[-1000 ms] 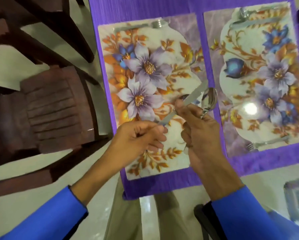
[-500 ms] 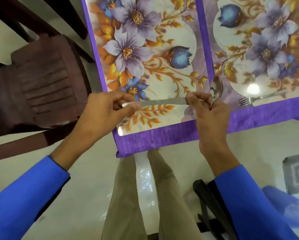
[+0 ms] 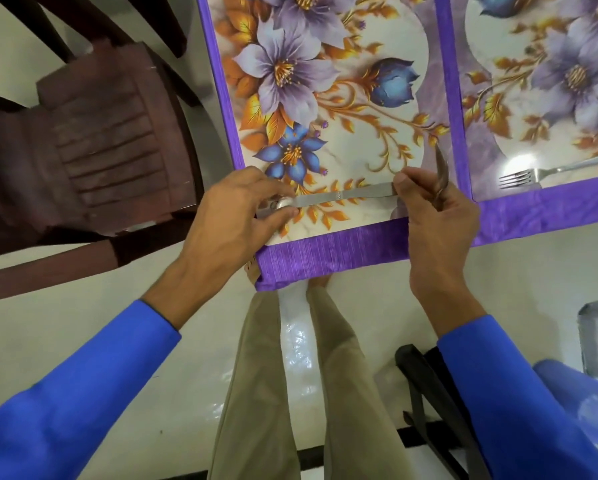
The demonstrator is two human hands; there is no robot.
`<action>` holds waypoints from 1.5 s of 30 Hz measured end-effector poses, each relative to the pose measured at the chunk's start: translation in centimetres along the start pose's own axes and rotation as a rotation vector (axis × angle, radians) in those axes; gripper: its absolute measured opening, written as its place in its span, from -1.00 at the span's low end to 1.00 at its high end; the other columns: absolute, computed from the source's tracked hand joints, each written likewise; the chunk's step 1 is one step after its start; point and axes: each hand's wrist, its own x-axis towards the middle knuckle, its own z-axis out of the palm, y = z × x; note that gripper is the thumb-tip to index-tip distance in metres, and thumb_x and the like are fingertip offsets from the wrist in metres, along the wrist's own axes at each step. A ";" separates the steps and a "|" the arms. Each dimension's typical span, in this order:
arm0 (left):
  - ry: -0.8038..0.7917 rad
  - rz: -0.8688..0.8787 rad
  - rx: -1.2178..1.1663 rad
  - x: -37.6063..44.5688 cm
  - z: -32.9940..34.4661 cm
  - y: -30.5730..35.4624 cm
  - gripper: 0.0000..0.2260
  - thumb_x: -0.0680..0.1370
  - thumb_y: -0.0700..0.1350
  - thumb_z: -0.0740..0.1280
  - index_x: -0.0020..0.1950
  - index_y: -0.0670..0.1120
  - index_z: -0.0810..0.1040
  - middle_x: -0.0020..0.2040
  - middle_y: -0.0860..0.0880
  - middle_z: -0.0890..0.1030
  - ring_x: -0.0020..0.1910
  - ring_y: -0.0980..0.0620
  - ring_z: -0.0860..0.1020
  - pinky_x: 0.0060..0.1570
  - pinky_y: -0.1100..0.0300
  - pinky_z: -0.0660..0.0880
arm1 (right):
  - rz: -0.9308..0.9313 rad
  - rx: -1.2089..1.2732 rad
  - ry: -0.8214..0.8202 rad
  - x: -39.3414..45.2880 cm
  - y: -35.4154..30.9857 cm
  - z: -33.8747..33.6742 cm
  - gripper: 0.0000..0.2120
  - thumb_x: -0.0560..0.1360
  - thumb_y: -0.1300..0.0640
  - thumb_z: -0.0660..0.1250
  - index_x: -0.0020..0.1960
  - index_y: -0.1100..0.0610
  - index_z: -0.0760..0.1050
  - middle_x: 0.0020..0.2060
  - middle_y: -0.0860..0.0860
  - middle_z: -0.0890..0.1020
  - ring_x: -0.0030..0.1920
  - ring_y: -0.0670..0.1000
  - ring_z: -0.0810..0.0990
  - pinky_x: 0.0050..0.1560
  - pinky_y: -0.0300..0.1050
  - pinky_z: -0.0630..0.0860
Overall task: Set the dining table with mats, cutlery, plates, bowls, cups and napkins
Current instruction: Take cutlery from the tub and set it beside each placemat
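Note:
A steel knife lies flat along the near edge of the left floral mat. My left hand pinches its left end between thumb and fingers. My right hand touches the knife's right end with the thumb and grips a spoon, whose bowl points up and away. A second floral mat lies to the right, and a fork rests on its near edge.
The table wears a purple cloth, its near corner just below my hands. A dark brown plastic chair stands to the left. A black chair frame is at the lower right, on a pale tiled floor.
The knife went from tilted in the air to level and down onto the mat's near edge. My left hand shifted to its left end, and the view moved closer to the table's near corner.

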 end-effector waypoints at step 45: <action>-0.112 0.008 0.145 -4.2 1.7 1.1 -0.61 0.61 0.14 0.35 0.30 -0.08 0.64 0.19 -0.09 0.70 0.16 -0.08 0.67 0.07 0.12 0.53 | -0.329 -0.489 -0.020 -0.8 1.7 -1.2 -0.75 0.68 -0.07 0.29 0.24 0.03 0.59 0.03 -0.02 0.68 -0.01 -0.04 0.68 0.04 -0.14 0.68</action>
